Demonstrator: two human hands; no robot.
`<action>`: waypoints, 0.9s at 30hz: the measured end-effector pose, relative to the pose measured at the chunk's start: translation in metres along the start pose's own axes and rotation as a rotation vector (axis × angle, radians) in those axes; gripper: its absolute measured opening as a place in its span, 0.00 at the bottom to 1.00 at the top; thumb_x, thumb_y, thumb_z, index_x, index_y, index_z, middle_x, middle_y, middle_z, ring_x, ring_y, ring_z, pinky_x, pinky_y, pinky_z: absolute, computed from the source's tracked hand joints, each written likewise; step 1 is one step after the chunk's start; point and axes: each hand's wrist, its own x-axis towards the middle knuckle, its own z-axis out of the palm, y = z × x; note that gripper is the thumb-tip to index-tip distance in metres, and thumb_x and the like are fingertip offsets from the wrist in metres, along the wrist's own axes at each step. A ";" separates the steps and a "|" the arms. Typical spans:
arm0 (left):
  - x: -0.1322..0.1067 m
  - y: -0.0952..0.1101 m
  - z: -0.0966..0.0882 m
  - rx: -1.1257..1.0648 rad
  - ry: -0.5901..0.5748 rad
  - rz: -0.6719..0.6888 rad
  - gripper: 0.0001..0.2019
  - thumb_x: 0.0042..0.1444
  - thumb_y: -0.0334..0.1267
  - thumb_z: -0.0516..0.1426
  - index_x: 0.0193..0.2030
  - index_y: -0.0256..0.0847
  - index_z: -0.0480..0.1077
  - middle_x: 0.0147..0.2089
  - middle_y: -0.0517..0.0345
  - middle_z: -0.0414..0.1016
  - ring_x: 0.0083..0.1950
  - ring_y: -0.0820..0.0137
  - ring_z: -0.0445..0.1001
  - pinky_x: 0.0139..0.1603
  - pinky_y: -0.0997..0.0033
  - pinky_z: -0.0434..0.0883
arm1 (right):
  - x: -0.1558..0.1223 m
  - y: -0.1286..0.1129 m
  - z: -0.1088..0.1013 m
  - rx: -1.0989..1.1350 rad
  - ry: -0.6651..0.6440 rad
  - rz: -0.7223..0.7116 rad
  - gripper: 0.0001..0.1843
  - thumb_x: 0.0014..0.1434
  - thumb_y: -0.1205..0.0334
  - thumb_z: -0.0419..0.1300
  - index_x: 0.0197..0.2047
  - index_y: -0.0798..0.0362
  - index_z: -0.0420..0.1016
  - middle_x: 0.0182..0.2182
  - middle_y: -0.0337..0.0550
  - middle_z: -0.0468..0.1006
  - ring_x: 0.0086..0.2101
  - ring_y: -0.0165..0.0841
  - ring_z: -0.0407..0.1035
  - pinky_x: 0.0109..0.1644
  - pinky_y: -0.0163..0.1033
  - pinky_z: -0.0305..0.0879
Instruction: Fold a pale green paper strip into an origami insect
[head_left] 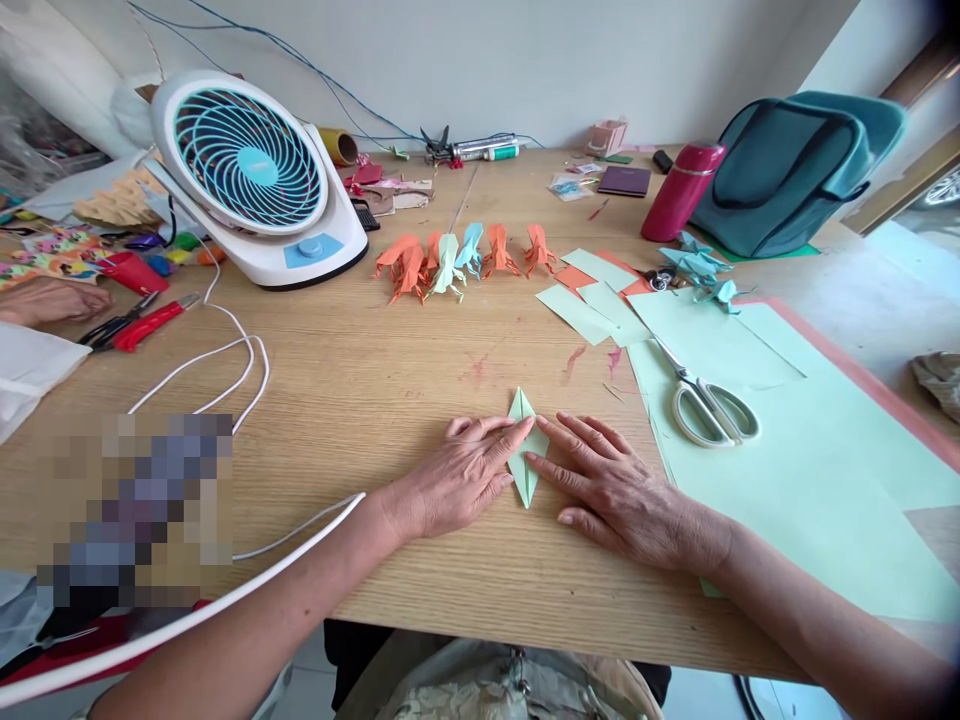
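A small light-green folded paper (523, 412), kite-shaped and pointed at both ends, lies flat on the wooden table (352, 390) near its front edge. My left hand (457, 478) lies flat with fingers stretched out, its fingertips pressing the paper's left side. My right hand (611, 487) is also flat and spread, its index fingertip pressing the paper's right side. Neither hand grips anything. Further back stands a row of several finished folded paper figures (457, 258), orange and pale green or blue.
White-handled scissors (705, 405) lie on a large light-green sheet (810, 440) at the right, with cut paper squares (592, 295) behind. A white desk fan (259, 175), white cables (225, 370), red pliers (142, 322), a red flask (681, 190) and a teal backpack (795, 165) stand around. Another person's hand (49, 298) rests at far left.
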 end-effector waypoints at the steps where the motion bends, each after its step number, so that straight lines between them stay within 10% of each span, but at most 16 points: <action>1: 0.000 0.000 0.000 0.001 -0.002 0.003 0.32 0.70 0.35 0.46 0.76 0.41 0.35 0.73 0.45 0.57 0.71 0.59 0.55 0.64 0.54 0.55 | -0.001 -0.001 0.000 0.000 0.002 -0.004 0.33 0.70 0.44 0.48 0.74 0.45 0.52 0.75 0.49 0.39 0.71 0.53 0.41 0.70 0.64 0.48; 27: 0.006 0.009 0.004 -0.030 0.114 -0.098 0.28 0.65 0.33 0.54 0.71 0.39 0.54 0.68 0.46 0.66 0.66 0.59 0.63 0.63 0.54 0.59 | -0.015 -0.024 0.002 0.132 -0.002 -0.069 0.30 0.69 0.46 0.52 0.69 0.50 0.61 0.73 0.52 0.49 0.71 0.52 0.42 0.70 0.65 0.46</action>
